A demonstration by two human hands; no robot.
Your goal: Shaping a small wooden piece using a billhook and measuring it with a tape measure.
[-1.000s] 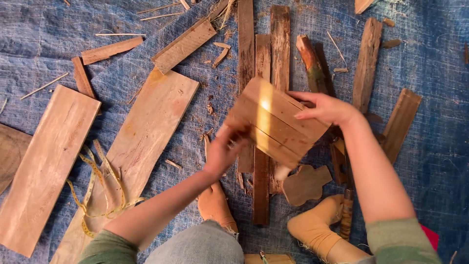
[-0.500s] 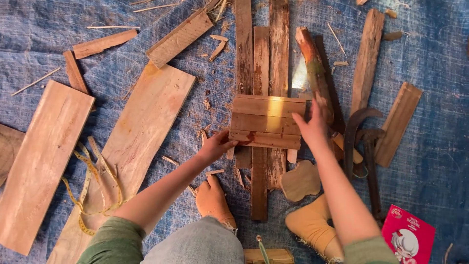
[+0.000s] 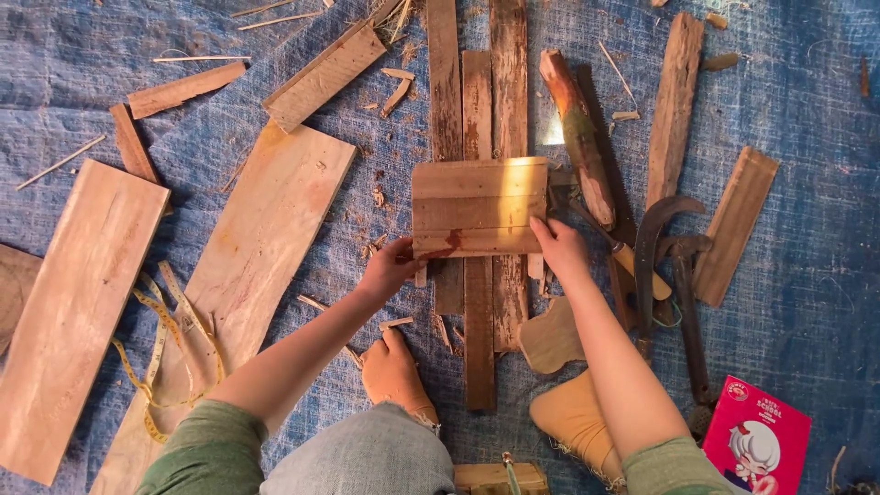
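Right now I see both forearms reaching up from six o'clock, green sleeves at the elbows, toward the centre of the view. My left hand (image 3: 390, 268) has its fingers curled onto the lower left corner of the small rectangular panel of joined pale wooden slats (image 3: 478, 206), pinching that edge. My right hand (image 3: 559, 247) closes on the panel's lower right corner, thumb side toward the board. The panel sits just above centre, lying flat, its long axis running from nine to three o'clock, slat seams parallel to that line. It rests across three long dark weathered planks (image 3: 477, 302) that run twelve to six beneath it. At three o'clock of the panel lie a rough log (image 3: 577, 137) and a curved dark metal sickle (image 3: 653, 247); at eight o'clock, a broad pale board (image 3: 266, 238) and a yellow measuring tape (image 3: 170, 339) on the blue woven tarp (image 3: 807, 302).
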